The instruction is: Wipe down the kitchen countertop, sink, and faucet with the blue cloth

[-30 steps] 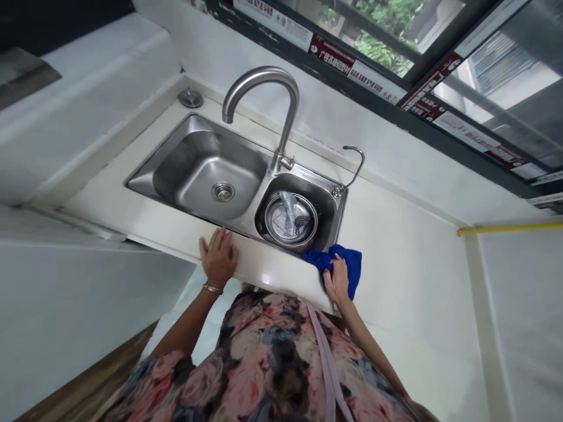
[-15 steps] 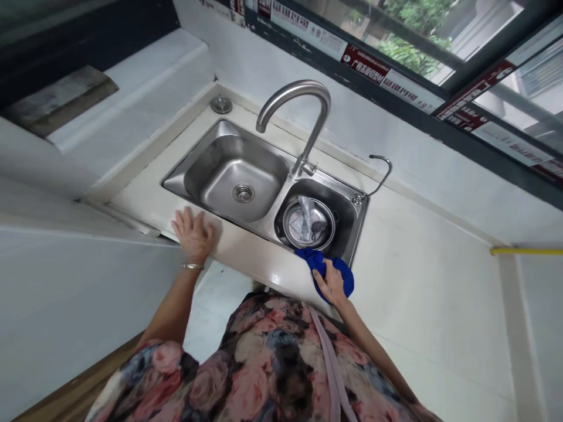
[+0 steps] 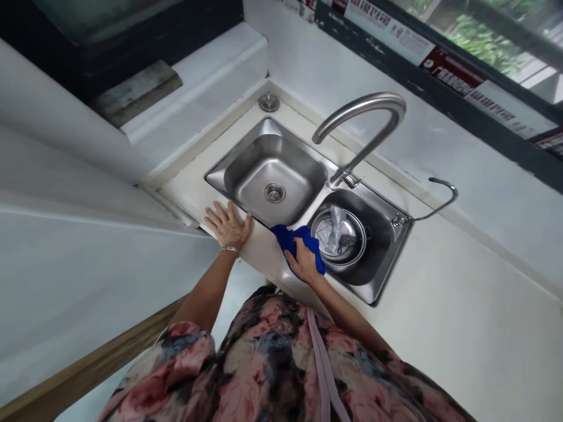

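Observation:
My right hand (image 3: 301, 262) presses a blue cloth (image 3: 290, 239) onto the front rim of the steel double sink (image 3: 220, 174), between the two basins; its fingers are closed on the cloth. My left hand (image 3: 228, 225) lies flat with fingers spread on the pale countertop (image 3: 440, 305), at the front left corner of the sink. The left basin (image 3: 275, 170) shows its drain. The right basin holds a round metal strainer bowl (image 3: 338, 240) with a crumpled clear plastic piece in it.
A tall curved faucet (image 3: 365, 126) stands behind the basins, and a thin small tap (image 3: 433, 202) stands at the right. A round metal cap (image 3: 268, 102) sits at the back left corner. Window frame and wall run behind; white cabinet fronts lie to the left.
My right hand has slid the blue cloth leftward along the sink's front rim, from the right corner to the middle. My left hand stays flat on the counter. The view has swung left.

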Available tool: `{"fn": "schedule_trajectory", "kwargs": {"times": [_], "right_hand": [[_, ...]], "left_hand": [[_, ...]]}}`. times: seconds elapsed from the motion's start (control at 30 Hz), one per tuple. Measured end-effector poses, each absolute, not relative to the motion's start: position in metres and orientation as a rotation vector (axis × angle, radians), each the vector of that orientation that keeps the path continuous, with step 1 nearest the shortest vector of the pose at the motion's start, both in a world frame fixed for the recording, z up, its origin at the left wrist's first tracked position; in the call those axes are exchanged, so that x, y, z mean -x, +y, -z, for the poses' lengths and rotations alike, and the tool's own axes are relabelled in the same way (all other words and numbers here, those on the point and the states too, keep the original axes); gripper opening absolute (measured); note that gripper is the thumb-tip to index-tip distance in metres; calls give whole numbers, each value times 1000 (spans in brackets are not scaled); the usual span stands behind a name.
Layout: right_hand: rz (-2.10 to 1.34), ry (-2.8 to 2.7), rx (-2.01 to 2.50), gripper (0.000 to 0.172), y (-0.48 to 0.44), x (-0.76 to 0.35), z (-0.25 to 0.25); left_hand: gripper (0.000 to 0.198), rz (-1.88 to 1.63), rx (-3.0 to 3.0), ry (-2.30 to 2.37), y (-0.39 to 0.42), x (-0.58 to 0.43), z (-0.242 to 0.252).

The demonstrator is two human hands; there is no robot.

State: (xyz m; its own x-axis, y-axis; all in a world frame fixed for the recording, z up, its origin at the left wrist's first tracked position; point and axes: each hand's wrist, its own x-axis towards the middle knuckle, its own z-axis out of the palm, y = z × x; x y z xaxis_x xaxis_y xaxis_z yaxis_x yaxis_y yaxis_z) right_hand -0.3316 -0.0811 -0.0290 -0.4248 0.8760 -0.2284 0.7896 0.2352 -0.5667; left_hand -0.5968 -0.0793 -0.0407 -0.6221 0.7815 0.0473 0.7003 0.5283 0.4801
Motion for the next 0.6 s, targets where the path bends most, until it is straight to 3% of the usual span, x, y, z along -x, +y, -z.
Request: {"fn": "schedule_trajectory", "kwargs": {"times": [0.33, 0.6], "right_hand": [[-1138, -2521, 1186, 38, -38, 432, 20], [-1163, -2472, 1126, 40, -30, 432, 24]], "left_hand": [[68, -393, -1178, 2677, -75, 589, 24], [66, -451, -1183, 2702, -73, 590, 25]]}}
